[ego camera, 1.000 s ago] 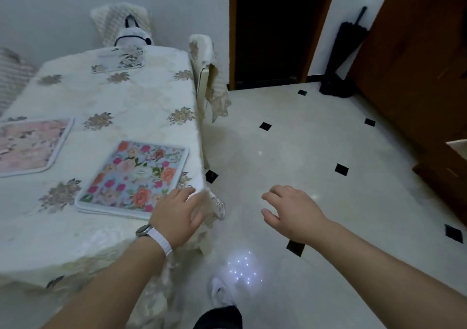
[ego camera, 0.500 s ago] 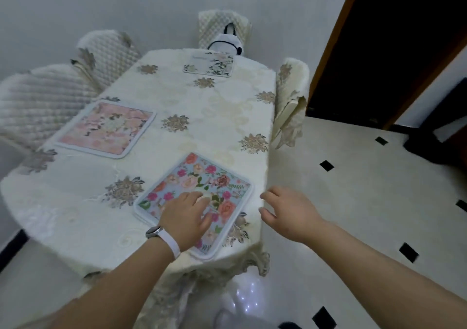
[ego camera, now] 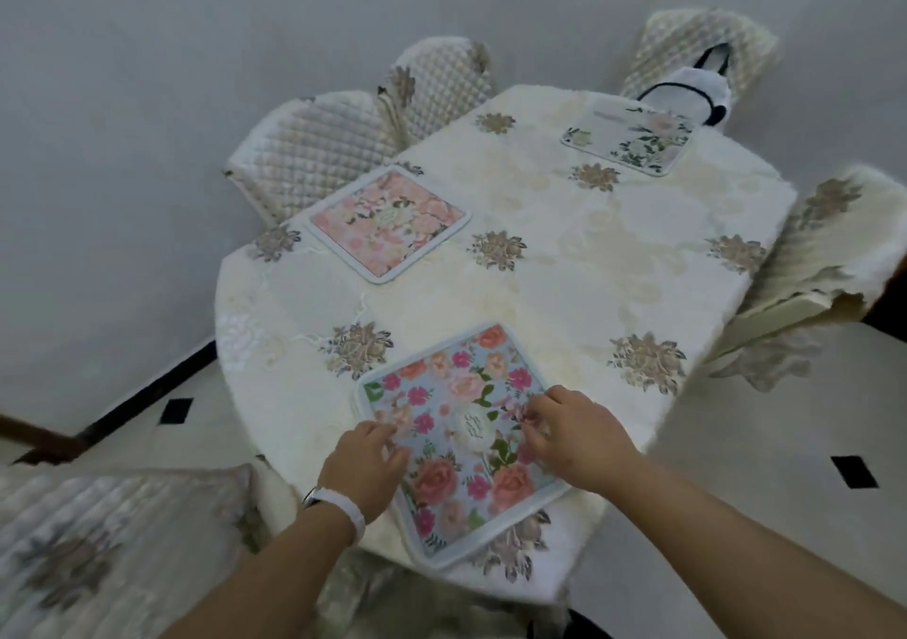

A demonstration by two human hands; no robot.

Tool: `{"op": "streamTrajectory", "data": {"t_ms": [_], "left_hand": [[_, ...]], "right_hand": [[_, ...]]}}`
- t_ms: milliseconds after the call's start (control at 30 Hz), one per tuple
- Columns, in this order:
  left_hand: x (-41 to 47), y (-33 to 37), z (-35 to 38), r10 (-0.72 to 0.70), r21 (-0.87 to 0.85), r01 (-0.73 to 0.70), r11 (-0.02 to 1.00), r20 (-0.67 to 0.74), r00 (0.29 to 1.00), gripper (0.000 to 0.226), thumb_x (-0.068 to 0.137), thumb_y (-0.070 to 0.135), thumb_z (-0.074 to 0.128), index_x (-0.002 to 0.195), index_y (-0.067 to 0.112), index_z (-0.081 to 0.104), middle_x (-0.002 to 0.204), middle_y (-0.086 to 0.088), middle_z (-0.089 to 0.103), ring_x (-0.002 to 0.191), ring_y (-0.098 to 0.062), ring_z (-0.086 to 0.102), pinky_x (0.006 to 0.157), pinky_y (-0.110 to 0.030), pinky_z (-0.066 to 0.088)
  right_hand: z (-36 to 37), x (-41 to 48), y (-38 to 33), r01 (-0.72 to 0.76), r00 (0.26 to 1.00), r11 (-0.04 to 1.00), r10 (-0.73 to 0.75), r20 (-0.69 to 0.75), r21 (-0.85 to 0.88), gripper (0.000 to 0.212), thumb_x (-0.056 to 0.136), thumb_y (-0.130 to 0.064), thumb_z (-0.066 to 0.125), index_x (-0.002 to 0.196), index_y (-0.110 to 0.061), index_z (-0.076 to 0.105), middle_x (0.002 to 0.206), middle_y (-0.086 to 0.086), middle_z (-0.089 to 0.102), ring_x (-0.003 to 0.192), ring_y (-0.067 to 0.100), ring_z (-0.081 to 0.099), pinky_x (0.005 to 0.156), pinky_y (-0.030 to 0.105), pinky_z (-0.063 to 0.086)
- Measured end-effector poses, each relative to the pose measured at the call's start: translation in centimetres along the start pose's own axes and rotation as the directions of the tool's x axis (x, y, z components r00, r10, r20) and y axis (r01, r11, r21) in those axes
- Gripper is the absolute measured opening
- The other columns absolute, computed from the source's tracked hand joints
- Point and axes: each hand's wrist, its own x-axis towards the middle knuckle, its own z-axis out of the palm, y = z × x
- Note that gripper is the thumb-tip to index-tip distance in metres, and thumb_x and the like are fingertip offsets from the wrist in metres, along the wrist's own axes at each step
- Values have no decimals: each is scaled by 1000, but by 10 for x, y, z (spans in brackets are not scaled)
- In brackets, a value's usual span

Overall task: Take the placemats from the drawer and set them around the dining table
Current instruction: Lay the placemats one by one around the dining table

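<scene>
Three floral placemats lie on the dining table [ego camera: 564, 255], which wears a cream cloth with brown flower motifs. The blue placemat with red and pink roses [ego camera: 459, 435] sits at the near edge, one corner reaching the rim. My left hand [ego camera: 365, 462] rests on its left side, fingers bent down onto it. My right hand [ego camera: 574, 435] presses on its right side with fingertips on the fabric. A pink placemat [ego camera: 387, 221] lies at the left side. A white placemat with green leaves [ego camera: 630, 143] lies at the far end.
Quilted covered chairs stand around the table: two at the left [ego camera: 314, 147], one at the far end [ego camera: 706, 44] with a white and black bag [ego camera: 687, 86] on it, one at the right [ego camera: 829, 251], one near left [ego camera: 113, 535]. Pale tiled floor [ego camera: 765, 442] lies right.
My view swung left over the table. My right hand moved from the air beside the table onto the blue placemat. My left hand slid to the mat's left side.
</scene>
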Motion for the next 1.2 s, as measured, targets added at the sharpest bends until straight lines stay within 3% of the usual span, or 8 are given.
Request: {"op": "streamTrajectory", "data": {"t_ms": [100, 267, 467, 600, 667, 767, 900, 1200], "left_hand": [[1, 18, 7, -279, -279, 266, 923, -8, 960, 41, 94, 35, 54, 129, 16, 57, 130, -6, 57, 110, -23, 55, 93, -36, 46], [-8, 46, 19, -607, -544, 516, 662, 15, 795, 54, 93, 37, 57, 140, 14, 42, 133, -8, 53, 101, -22, 54, 84, -34, 46], [-12, 60, 31, -737, -648, 618, 445, 127, 664, 70, 92, 41, 62, 146, 10, 30, 138, -15, 49, 117, -31, 53, 86, -31, 41], [-16, 62, 36, -794, -703, 617, 354, 123, 596, 61, 93, 35, 59, 143, 9, 36, 130, -14, 54, 102, -27, 53, 88, -34, 44], [-16, 65, 38, -798, -683, 623, 382, 96, 595, 54, 94, 32, 56, 141, 9, 41, 115, -9, 58, 93, -23, 52, 84, -32, 43], [-16, 68, 41, -790, -707, 595, 382, 84, 607, 51, 92, 34, 60, 135, 11, 47, 119, -11, 60, 92, -23, 57, 80, -32, 48], [-15, 67, 43, -741, -749, 544, 378, 108, 663, 16, 92, 23, 60, 106, 17, 58, 104, -7, 67, 84, -21, 65, 73, -34, 55], [-14, 69, 37, -623, -804, 417, 425, 74, 779, 18, 92, 10, 58, 105, 22, 61, 95, -1, 69, 84, -21, 68, 68, -34, 58]], "right_hand": [[3, 28, 29, -72, 996, 995, 67, 63, 73, 38, 98, -47, 41, 121, -20, 54, 110, 1, 55, 95, 22, 54, 76, 36, 49], [14, 59, 62, -136, 979, 969, 98, 180, 209, 43, 95, -43, 48, 128, -15, 51, 118, 6, 52, 107, 26, 53, 83, 38, 48], [23, 76, 66, -146, 952, 945, 54, 301, 293, 46, 93, -40, 52, 131, -16, 45, 124, 8, 47, 110, 27, 51, 87, 39, 48], [25, 81, 68, -173, 943, 919, 52, 327, 354, 51, 91, -39, 56, 135, -16, 42, 126, 9, 46, 110, 28, 51, 89, 43, 51], [23, 87, 68, -241, 933, 880, 93, 348, 409, 58, 90, -40, 58, 139, -15, 40, 128, 11, 48, 109, 28, 54, 85, 43, 53], [17, 94, 66, -357, 911, 774, 165, 378, 522, 66, 91, -35, 60, 146, -9, 34, 131, 14, 52, 101, 24, 60, 75, 33, 51], [9, 94, 65, -453, 881, 660, 228, 414, 600, 55, 94, -27, 60, 141, -7, 40, 111, 8, 59, 82, 16, 60, 61, 27, 46], [5, 68, 57, -436, 896, 647, 250, 366, 625, 17, 91, -23, 65, 103, -14, 56, 93, 5, 69, 75, 18, 70, 55, 32, 59]]}}
